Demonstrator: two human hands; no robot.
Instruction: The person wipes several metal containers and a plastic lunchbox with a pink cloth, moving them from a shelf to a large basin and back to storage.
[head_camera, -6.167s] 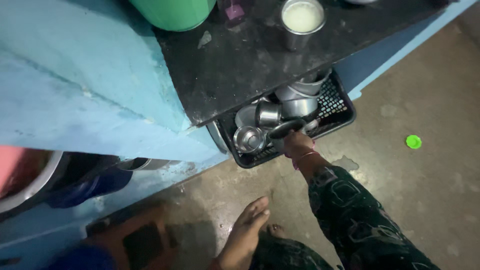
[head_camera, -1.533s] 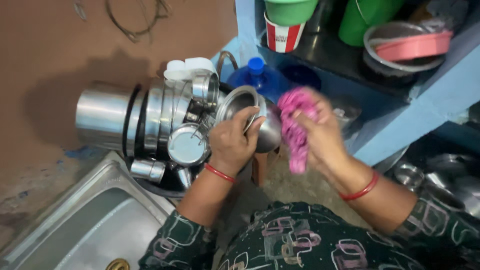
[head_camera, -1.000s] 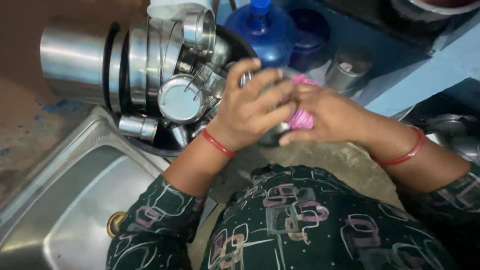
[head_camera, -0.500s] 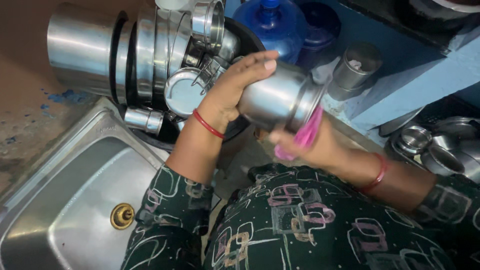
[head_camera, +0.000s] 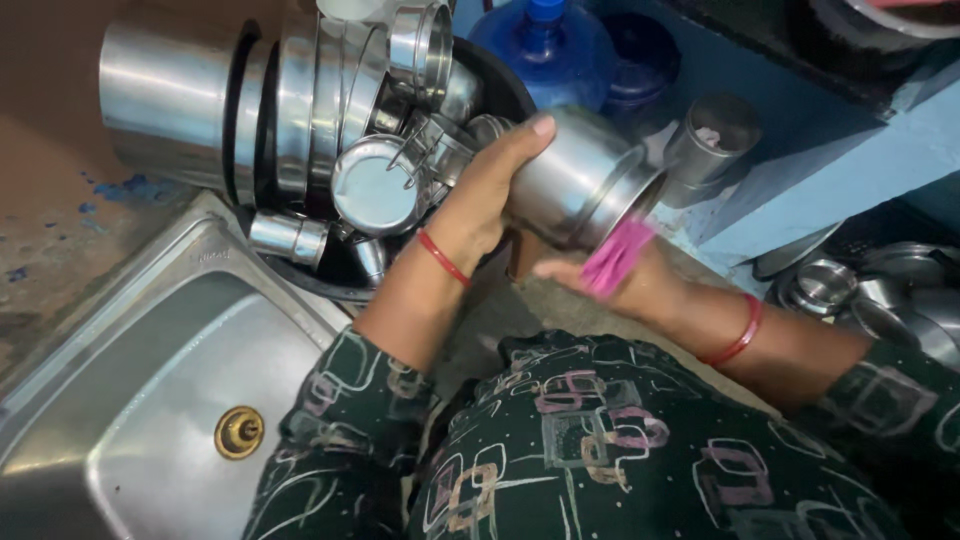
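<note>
Head view: the left hand (head_camera: 487, 190) wraps around a polished steel pot (head_camera: 580, 180), tilted on its side above the counter edge so its mouth faces the right hand (head_camera: 625, 285), which pinches a pink scrubbing cloth (head_camera: 615, 255) against the rim. Beside it, shiny steel vessels (head_camera: 300, 110) lie stacked by the sink (head_camera: 130, 400).

A round steel pot (head_camera: 580, 180) is held on its side between the left hand (head_camera: 490, 195) above and the right hand (head_camera: 625, 285) below, a pink cloth (head_camera: 615, 255) at its mouth. Stacked steel vessels (head_camera: 300, 120) are piled left of it, the steel sink (head_camera: 130, 400) lower left, a blue water bottle (head_camera: 545, 45) behind.
</note>
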